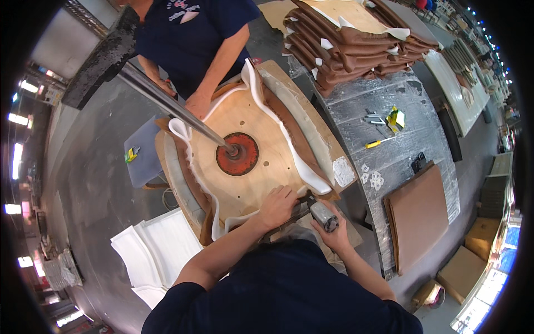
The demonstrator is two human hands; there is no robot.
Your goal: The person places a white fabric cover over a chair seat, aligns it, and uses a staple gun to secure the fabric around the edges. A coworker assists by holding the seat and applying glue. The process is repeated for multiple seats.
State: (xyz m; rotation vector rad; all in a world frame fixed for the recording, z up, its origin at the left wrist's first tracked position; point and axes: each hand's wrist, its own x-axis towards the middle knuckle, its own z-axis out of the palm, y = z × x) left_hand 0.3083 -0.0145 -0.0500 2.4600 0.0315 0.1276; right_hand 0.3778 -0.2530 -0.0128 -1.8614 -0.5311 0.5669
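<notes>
A wooden seat panel (261, 131) lies underside up, with white foam (271, 106) and a brown cover (286, 119) around its edges. A round red plate (245, 161) at the end of a metal rod (172, 106) bears on its middle. My left hand (276, 209) is at the panel's near edge, fingers bent over the rim where the cover's edge lies; the fingertips are partly hidden. Just to its right, my right hand (335, 232) grips a staple gun (322, 214), its nose against the panel's near right corner.
Across the panel a co-worker's hand (197, 104) touches its far left edge. To the right, a plastic-wrapped table (356, 119) carries stacked brown covers (356, 53), a yellow screwdriver (378, 143) and a brown padded panel (417, 214). White sheets (158, 247) lie at lower left.
</notes>
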